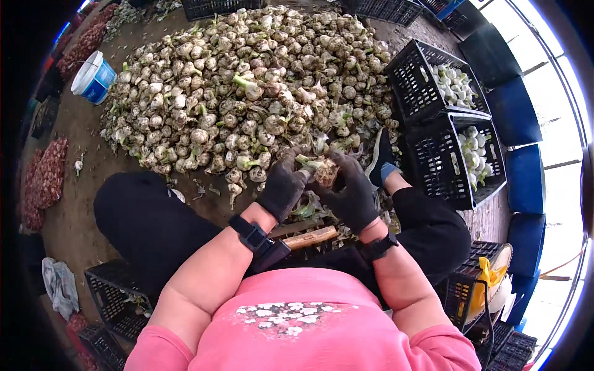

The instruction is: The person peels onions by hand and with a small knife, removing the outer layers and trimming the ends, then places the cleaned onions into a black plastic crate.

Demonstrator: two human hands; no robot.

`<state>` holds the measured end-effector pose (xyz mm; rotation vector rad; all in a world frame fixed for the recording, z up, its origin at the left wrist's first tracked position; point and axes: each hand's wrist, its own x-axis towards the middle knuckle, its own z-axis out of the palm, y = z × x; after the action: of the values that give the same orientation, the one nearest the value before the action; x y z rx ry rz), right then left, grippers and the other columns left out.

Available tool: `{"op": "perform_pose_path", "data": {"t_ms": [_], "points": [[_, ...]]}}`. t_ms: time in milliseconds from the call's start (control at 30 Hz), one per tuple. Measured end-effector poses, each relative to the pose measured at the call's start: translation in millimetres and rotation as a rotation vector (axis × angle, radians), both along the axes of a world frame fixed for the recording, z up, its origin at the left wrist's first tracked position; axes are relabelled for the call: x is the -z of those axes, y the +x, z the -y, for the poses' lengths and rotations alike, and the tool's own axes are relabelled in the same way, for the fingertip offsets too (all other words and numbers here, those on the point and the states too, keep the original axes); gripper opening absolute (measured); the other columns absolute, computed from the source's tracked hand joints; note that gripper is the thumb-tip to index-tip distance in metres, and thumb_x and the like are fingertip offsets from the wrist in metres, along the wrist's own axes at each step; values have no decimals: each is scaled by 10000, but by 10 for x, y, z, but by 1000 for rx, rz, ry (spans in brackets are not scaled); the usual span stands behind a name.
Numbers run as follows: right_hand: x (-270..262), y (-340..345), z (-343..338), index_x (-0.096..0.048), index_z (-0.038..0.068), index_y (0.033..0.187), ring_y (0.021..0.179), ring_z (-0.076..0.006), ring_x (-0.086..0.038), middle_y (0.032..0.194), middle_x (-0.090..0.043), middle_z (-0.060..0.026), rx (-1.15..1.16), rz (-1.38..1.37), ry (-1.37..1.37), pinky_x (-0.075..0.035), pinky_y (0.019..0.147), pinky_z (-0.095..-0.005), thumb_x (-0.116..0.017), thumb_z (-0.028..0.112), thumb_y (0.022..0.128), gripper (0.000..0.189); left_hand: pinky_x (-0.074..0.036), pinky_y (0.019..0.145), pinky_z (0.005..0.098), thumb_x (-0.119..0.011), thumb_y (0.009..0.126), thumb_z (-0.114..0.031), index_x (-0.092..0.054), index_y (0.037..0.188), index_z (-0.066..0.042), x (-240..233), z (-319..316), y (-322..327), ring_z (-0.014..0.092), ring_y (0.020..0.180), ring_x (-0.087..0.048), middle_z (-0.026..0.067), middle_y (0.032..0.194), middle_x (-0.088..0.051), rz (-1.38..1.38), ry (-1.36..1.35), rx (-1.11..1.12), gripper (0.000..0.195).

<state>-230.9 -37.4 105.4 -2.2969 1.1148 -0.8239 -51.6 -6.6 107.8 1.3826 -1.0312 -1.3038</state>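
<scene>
A soil-stained garlic bulb (326, 173) with a short green stem is between my hands, in front of the pile. My left hand (284, 184), in a dark glove, grips it on the stem side. Around the root side curl the fingers of my right hand (349, 194), gloved alike. Just beyond them spreads a large heap of dirty garlic bulbs (241, 99), some with cut green stems. Below my hands, a piece of wood (310, 237), perhaps a handle, lies across my lap. Loose garlic skins and leaves (308, 208) lie between my legs.
At the right stand two black plastic crates, one far (408, 83) and one near (434, 162), holding cleaned white garlic. A white-and-blue bucket (95, 79) sits left of the heap. Red mesh sacks (45, 178) line the left side. Another black crate (116, 297) is at lower left.
</scene>
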Motion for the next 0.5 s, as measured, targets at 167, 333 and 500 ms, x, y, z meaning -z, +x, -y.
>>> {"op": "perform_pose_path", "data": {"t_ms": [167, 333, 500], "points": [[136, 11, 8, -553, 32, 1208, 865, -156, -623, 1066, -633, -92, 40, 1046, 1292, -523, 716, -280, -423, 352, 1001, 402, -480, 870, 316, -525, 840, -43, -463, 1347, -21, 31, -10, -68, 186, 970, -600, 117, 1080, -632, -285, -71, 105, 511], [308, -32, 13, -583, 10, 1093, 891, -292, -613, 973, -647, -131, 283, 509, 619, -476, 830, -359, -465, 258, 967, 303, -474, 854, 287, -505, 785, -33, -493, 1354, -29, 71, 3, -175, 189, 961, -602, 85, 1177, -622, -8, -310, 377, 569], [304, -210, -67, -540, 10, 1209, 910, -247, -625, 1007, -644, -107, -25, 316, 380, -504, 803, -343, -635, 153, 865, 384, -507, 669, 323, -472, 804, -93, -622, 1122, -19, 299, -30, -63, 199, 755, -620, 94, 965, -665, -725, 172, 86, 359]]}}
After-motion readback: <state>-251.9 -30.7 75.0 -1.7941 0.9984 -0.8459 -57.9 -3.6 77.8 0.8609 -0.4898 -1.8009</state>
